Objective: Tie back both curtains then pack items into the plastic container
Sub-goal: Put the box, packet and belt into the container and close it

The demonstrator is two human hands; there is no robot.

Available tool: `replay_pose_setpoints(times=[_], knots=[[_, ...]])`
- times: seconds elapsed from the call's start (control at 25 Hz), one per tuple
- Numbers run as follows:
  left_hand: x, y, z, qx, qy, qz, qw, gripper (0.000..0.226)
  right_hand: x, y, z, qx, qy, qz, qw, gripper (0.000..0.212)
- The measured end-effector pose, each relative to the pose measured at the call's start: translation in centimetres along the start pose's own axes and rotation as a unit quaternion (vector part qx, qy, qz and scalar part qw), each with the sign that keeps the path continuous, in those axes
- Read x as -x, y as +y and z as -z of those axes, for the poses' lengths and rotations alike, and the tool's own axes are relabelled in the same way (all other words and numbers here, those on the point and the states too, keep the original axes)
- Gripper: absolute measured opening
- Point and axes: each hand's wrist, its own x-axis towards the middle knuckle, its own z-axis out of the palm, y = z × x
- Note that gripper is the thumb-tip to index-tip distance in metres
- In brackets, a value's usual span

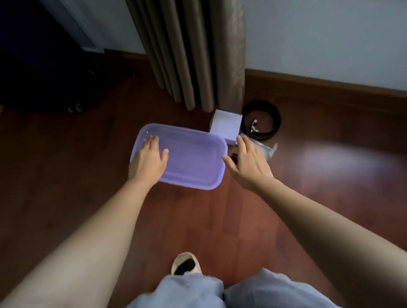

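Head view looks down at your two bare arms reaching over a dark wooden floor (226, 224). Your left hand (148, 160) lies flat on the near left part of the purple lid (193, 161) that covers the plastic container, fingers (153, 141) spread wide and gripping nothing. Your right hand (248, 165) hovers just past the lid's right edge, fingers loosely spread; a small dark object (234, 157) shows at the thumb side, and you cannot tell whether the hand holds it.

Behind the container, a white box (225, 126) sits on the floor, touching or nearly touching the lid's far right corner. Just right of the box lies a coiled black belt (263, 121), and a clear plastic wrapper (267, 148) lies beside your right hand, partly hidden by it. A brown curtain (191, 47) hangs straight down against the pale wall, its hem just behind the box.

At the bottom, your light trousers (194, 299) and one pale slipper (186, 264) are visible.
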Motion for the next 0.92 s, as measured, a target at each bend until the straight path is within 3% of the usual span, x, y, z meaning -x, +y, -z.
replay_pose_setpoints(times=[0.2,0.32,0.48,0.64,0.72,0.92], knots=[[-8.7,-7.2,-9.3,-0.022,0.036,0.046,0.998,0.063,-6.2,4.5,-10.5,-0.036,0.003,-0.006,0.999,0.080],[-11.7,-10.0,-11.8,0.027,0.045,0.113,0.992,0.070,-8.8,5.5,-14.3,-0.084,-0.024,-0.027,0.996,0.089],[-12.9,-11.2,-12.5,0.108,0.096,0.165,0.976,0.068,-10.2,5.2,-15.7,-0.180,-0.015,-0.024,0.983,0.085],[-10.1,-12.2,-9.9,0.088,0.114,0.192,0.971,0.058,-8.4,4.4,-14.2,-0.195,0.007,-0.012,0.981,0.074],[-7.8,-13.0,-8.8,0.089,0.096,0.168,0.977,0.050,-6.5,4.9,-13.2,-0.195,-0.006,-0.009,0.981,0.073],[-4.1,-8.3,-9.8,0.133,-0.064,-0.026,0.989,0.054,0.8,11.9,-10.8,-0.177,-0.019,-0.060,0.982,0.063]])
